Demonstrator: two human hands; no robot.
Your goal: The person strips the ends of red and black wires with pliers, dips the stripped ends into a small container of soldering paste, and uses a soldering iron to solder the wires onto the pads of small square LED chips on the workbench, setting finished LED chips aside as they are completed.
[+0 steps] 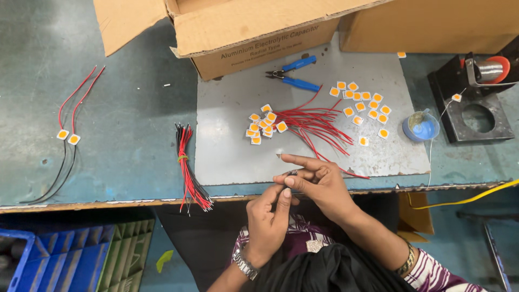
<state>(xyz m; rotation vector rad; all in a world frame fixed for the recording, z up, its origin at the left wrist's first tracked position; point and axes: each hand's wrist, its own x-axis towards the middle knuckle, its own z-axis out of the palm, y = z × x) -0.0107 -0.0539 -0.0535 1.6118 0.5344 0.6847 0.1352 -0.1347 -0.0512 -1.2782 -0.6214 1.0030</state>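
— Inspector: What are your fingers doing?

— Worker: My left hand (268, 219) and right hand (318, 186) are meeting fingertip to fingertip, pinching a small dark wire end (292, 173); its exact shape I cannot tell.

— Inspector: Surroundings?

— Worker: Just beyond my fingertips, thin red wires (316, 125) are fanning over the dull grey metal sheet (227, 146) among square, yellow-centred chips (265, 125).

A single head-worn view is given, aimed steeply down from above the worktop (124, 135). The near edge is seen close, while the cardboard boxes (259, 32) are cut off at the top.
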